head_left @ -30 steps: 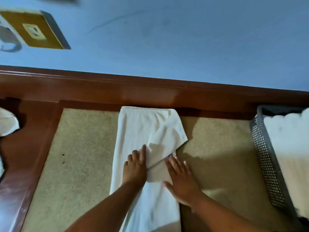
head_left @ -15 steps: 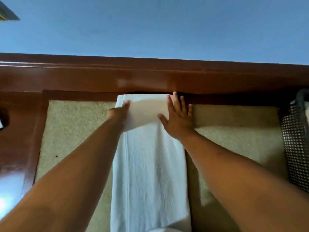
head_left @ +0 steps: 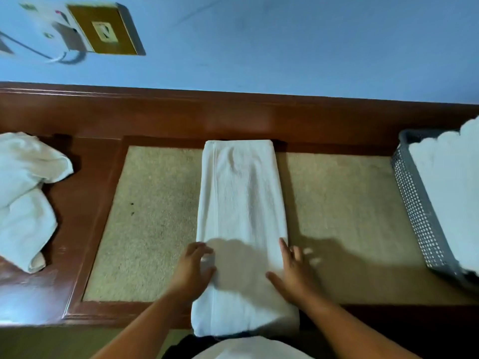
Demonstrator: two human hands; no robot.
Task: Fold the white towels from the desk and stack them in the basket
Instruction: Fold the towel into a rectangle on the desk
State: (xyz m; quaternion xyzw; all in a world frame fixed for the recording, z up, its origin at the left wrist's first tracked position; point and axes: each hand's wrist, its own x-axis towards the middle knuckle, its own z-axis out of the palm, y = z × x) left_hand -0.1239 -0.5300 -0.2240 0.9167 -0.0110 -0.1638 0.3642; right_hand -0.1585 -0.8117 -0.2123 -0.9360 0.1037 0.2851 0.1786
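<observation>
I work in a furnished room, hotel or home: glossy red-brown wooden tabletop point(head_left: 85, 203), blue painted wall point(head_left: 285, 47), brass-coloured socket plate point(head_left: 103, 29), grey perforated plastic basket point(head_left: 414, 203).

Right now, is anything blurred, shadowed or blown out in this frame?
Head view: left hand and right hand motion-smeared, their soft shadows falling on the towel and mat; glare on the desk wood lower left; wall socket streaked.

A plain blue wall point(head_left: 285, 42) faces me behind the reddish-brown wooden desk point(head_left: 233, 117), whose top holds a beige textured inset point(head_left: 337, 216). Up left sits a brass-coloured socket plate point(head_left: 105, 31), with a grey cable point(head_left: 33, 51) beside it. Light glares off the desk's near-left corner.
</observation>
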